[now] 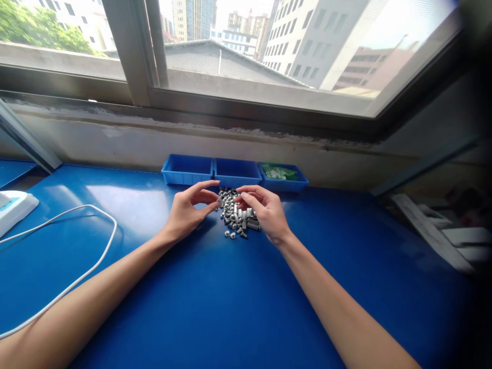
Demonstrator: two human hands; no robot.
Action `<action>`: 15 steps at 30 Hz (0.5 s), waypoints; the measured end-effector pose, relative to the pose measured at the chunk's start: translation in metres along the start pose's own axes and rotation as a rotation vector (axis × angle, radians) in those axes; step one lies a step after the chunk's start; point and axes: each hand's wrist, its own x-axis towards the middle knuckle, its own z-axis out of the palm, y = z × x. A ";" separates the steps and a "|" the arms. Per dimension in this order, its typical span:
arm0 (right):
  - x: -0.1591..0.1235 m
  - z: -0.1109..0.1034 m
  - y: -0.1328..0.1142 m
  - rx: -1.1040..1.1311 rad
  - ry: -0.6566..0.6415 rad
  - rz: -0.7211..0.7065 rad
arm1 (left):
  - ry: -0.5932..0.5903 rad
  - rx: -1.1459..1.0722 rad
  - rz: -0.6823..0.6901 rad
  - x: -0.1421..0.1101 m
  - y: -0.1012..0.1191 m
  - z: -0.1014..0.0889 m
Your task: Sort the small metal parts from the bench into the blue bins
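Observation:
A pile of small silvery screws [229,211] lies on the blue table, with longer metal pieces like hex standoffs [252,224] on its right side. My left hand [188,210] is at the pile's left edge. Its thumb and middle finger pinch a tiny shiny piece that looks like a screw, while the index finger stretches out above. Over the pile's right side is my right hand [269,211], thumb and index finger pressed together. Whatever that pinch holds is too small to make out. A few loose screws [232,235] lie just in front of the pile.
Three joined blue bins stand behind the pile: a left bin [188,177], a middle bin [236,180] and a right bin [303,182] containing a green plastic bag [279,172]. A white cable [111,241] loops across the table's left side near a white device [15,210]. Windows rise behind.

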 end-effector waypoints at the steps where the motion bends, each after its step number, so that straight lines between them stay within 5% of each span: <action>1: 0.000 0.001 0.001 -0.004 -0.007 0.002 | 0.012 0.012 0.006 -0.001 0.000 -0.001; 7: -0.006 0.007 0.004 -0.121 -0.026 -0.051 | 0.047 0.057 0.031 -0.005 0.005 0.001; 11: -0.007 0.004 0.009 -0.544 -0.020 -0.357 | 0.148 0.137 0.029 0.005 0.007 -0.004; 15: -0.004 -0.003 0.018 -0.813 -0.106 -0.599 | 0.393 0.245 0.026 0.033 0.000 -0.023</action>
